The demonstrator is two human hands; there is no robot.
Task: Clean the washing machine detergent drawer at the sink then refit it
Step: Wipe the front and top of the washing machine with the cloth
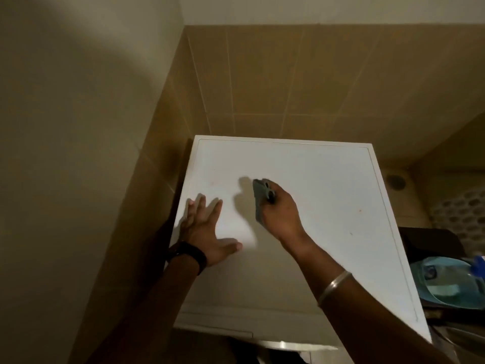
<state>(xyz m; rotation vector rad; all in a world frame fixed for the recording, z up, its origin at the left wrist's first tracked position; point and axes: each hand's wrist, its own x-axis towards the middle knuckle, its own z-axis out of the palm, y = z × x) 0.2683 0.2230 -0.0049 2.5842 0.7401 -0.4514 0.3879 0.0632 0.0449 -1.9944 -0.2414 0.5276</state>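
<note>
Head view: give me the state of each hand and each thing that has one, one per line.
Left hand: open, fingers spread, palm flat on the washing machine top.
Right hand: grips a phone, held on edge above the top.
Washing machine top: bare apart from the hands.
Detergent drawer: not clearly in view.

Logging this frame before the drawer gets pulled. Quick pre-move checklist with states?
1. Right hand free for the drawer: not ok, it grips a phone.
2. Left hand free: ok, flat with fingers spread on the washing machine top.
3. Clear spot on the top to set the phone down: ok.
4. Detergent drawer in view: not ok, only the front edge shows, too dim.
5. Sink located: cannot tell.
6. Lighting adequate: not ok, dim.
</note>
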